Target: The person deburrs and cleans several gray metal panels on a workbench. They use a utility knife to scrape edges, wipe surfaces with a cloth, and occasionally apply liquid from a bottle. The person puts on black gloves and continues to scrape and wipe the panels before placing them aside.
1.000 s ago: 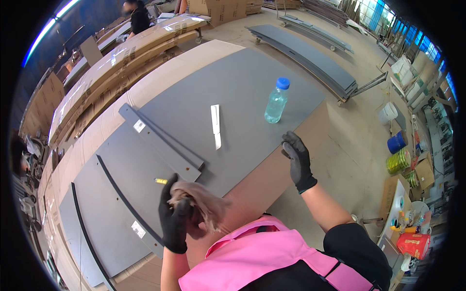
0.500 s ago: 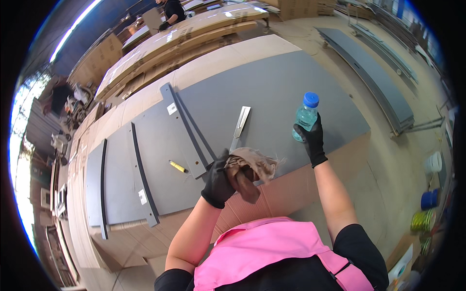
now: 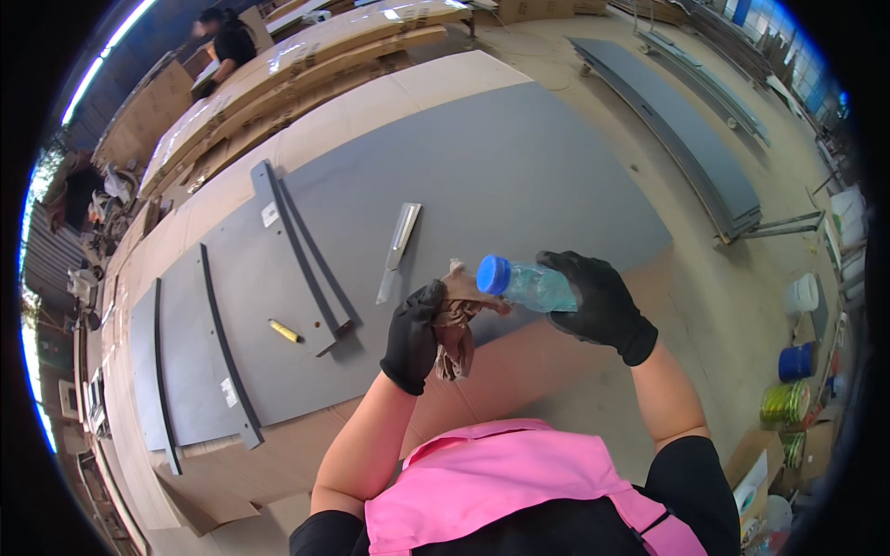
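- Workshop floor all round, with a wide grey panel lying flat on a cardboard-covered desk; stacked boards lie beyond it, and another person stands at the far left corner.
- Right hand, black-gloved, has its grip clenched round the body of a clear plastic bottle with a blue cap.
- Bottle is tipped over almost level, its long axis running left to right, cap end pointing toward the left hand.
- Left hand, also gloved, has its grip closed on a crumpled brown rag, held bunched and hanging a little below the fist.
- Cap sits just beside the top of the rag, touching or nearly so; I cannot tell which.
- Both hands hover above the near edge of the panel, not resting on it.
- On the panel lie a flat metal scraper, a yellow marker and several dark grey strips, all left of the hands and apart from them.
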Motion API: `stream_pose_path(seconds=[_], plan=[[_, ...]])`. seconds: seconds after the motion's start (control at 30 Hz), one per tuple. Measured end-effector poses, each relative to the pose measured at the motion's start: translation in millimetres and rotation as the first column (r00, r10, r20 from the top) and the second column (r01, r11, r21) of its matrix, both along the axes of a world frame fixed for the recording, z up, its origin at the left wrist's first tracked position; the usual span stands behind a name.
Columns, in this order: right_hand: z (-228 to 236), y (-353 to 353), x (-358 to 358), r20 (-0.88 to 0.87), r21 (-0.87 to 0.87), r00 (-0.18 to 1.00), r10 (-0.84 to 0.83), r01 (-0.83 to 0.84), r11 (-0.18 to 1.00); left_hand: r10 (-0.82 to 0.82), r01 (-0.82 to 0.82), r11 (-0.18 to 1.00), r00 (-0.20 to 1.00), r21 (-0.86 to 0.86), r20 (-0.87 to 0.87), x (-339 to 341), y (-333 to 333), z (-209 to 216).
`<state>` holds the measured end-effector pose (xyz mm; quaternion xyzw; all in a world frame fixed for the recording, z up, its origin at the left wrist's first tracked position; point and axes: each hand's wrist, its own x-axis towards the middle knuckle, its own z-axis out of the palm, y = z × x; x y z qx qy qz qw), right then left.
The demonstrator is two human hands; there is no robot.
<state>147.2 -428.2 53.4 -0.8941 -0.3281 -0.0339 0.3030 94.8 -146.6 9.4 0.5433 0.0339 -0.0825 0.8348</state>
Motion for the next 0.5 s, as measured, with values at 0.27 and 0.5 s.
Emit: stream_pose_path(seconds=[0.27, 0.5], plan=[[24, -24, 4, 0.213, -0.258, 0.976, 0.04, 0.017, 0.966, -0.047, 0.048, 0.993, 0.999, -0.107, 0.006, 6, -27, -13], [49, -17, 5, 0.261, -0.366, 0.96, 0.103, -0.001, 0.931, -0.118, 0.111, 0.956, 0.993, -0.27, -0.01, 1, -32, -20]])
